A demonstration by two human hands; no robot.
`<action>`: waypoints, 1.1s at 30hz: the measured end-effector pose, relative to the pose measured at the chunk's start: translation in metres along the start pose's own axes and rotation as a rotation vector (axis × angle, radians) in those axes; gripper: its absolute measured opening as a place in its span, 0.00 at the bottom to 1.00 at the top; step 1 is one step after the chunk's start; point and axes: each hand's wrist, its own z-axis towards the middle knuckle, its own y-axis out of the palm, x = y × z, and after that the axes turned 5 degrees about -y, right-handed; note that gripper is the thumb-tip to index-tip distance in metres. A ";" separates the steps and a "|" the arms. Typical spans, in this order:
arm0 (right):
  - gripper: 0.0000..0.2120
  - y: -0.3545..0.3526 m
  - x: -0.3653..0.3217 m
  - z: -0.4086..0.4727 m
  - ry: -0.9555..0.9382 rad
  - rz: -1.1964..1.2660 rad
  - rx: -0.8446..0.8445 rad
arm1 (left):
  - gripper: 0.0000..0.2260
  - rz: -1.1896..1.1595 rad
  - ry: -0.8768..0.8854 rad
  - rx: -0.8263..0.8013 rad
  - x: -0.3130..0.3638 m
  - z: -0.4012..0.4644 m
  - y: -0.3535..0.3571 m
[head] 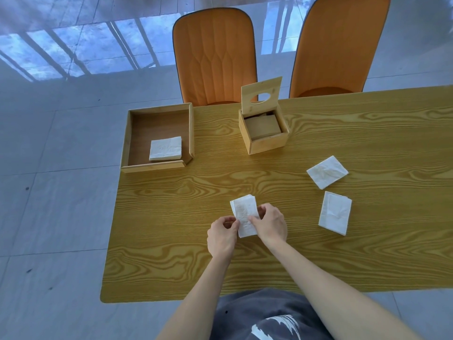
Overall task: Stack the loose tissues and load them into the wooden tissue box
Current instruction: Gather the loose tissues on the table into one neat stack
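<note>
A small stack of folded white tissues (244,212) is held just above the table's middle. My left hand (221,238) pinches its near left edge and my right hand (270,224) grips its right side. Two more folded tissues lie loose to the right: one tilted (327,172), one nearer me (335,212). The wooden tissue box (267,141) stands beyond, its slotted lid (261,96) raised upright, with a brownish pad visible inside. Another white tissue stack (165,148) rests in the flat wooden tray (132,133) at the far left.
The wood-grain table (245,266) ends close on the left, with the tray overhanging near that edge. Two orange chairs (215,57) (340,45) stand behind the far side. A grey tiled floor surrounds it.
</note>
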 end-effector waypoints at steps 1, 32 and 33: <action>0.14 0.000 0.002 0.000 -0.007 0.056 -0.009 | 0.08 0.006 0.005 0.002 0.000 0.000 0.001; 0.21 -0.115 0.124 0.026 0.452 0.254 0.445 | 0.18 -0.351 -0.091 -0.386 0.041 -0.018 0.081; 0.23 -0.117 0.127 0.027 0.499 0.253 0.432 | 0.18 -0.344 -0.077 -0.377 0.042 -0.018 0.081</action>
